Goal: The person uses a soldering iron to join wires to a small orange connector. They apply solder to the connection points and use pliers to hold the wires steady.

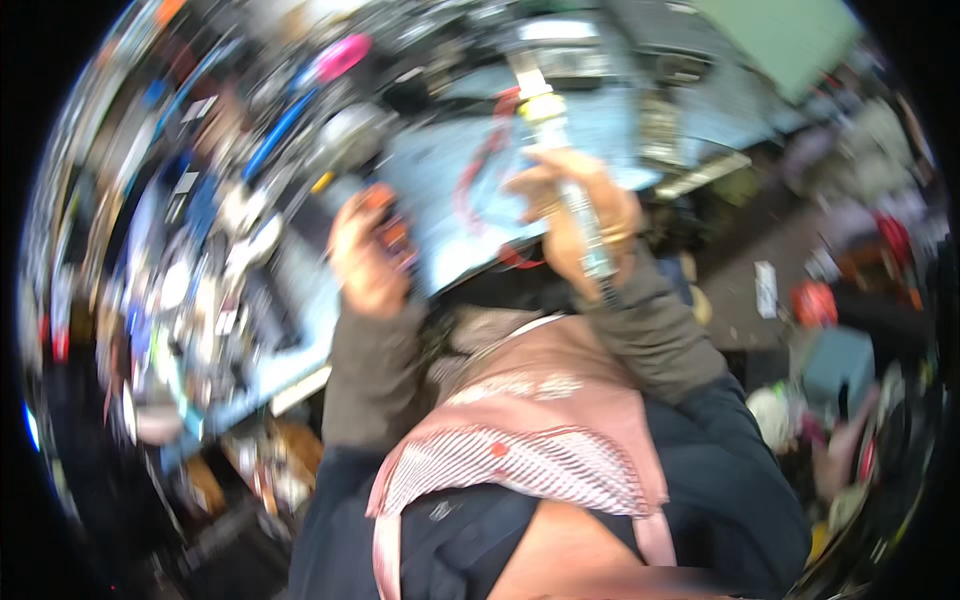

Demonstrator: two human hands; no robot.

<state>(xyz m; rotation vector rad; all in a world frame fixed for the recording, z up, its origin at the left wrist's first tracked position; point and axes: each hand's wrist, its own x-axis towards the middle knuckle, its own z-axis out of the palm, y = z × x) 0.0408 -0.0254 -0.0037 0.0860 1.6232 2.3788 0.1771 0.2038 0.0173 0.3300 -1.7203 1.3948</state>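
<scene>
Blue tabletop (430,150) bears heaped clutter (235,215) from nine toward twelve o'clock, smeared by blur. At ten o'clock from the centre, the left hand (365,255) curls its fingers round an orange-and-dark object (392,235); at two, the right hand (590,210) wraps a pale, yellow-banded tool (545,115) pointing toward twelve. Near twelve, a curving red cord (469,184) could snag if the tool swept across it; a wide leftward reach might topple clutter. Counted: one tool, one orange-and-dark object, at least one red cord, one pink item (342,57) at eleven, one blue rod (280,135) between ten and eleven; the clutter is too blurred to count.
</scene>
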